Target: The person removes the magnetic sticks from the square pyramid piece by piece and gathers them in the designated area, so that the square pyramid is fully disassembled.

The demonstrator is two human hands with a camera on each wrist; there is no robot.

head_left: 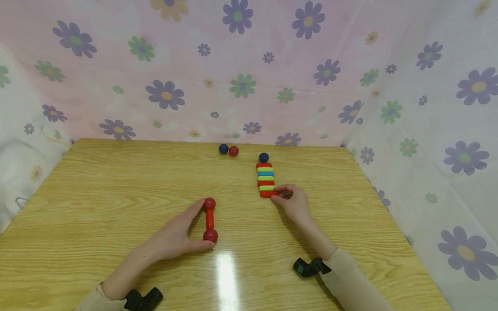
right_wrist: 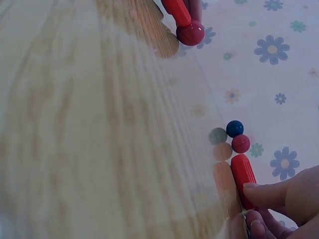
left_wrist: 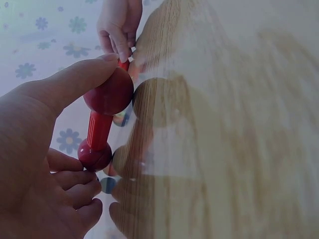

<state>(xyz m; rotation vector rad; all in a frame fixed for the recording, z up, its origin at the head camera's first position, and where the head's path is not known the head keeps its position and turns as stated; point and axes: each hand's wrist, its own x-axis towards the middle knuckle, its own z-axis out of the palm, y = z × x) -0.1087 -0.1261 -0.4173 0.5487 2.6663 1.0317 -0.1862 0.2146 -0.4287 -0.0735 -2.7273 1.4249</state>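
My left hand (head_left: 173, 237) spans a dumbbell-shaped piece, a red rod (head_left: 209, 219) with a red ball at each end. The thumb lies against the near ball (head_left: 210, 236) and the fingers are at the far ball (head_left: 209, 203). In the left wrist view the near ball (left_wrist: 110, 92) sits right under the thumb. My right hand (head_left: 296, 205) pinches the right end of a red rod (head_left: 267, 194), the nearest in a column of rods. Thumb and fingers grip that rod (right_wrist: 242, 179) in the right wrist view too.
Beyond the gripped rod lie several red, yellow-green and blue rods (head_left: 266, 174), side by side. A dark blue ball (head_left: 263, 157) tops the column. Another blue ball (head_left: 223, 149) and a red ball (head_left: 234, 150) stand near the back edge of the wooden table (head_left: 128, 185).
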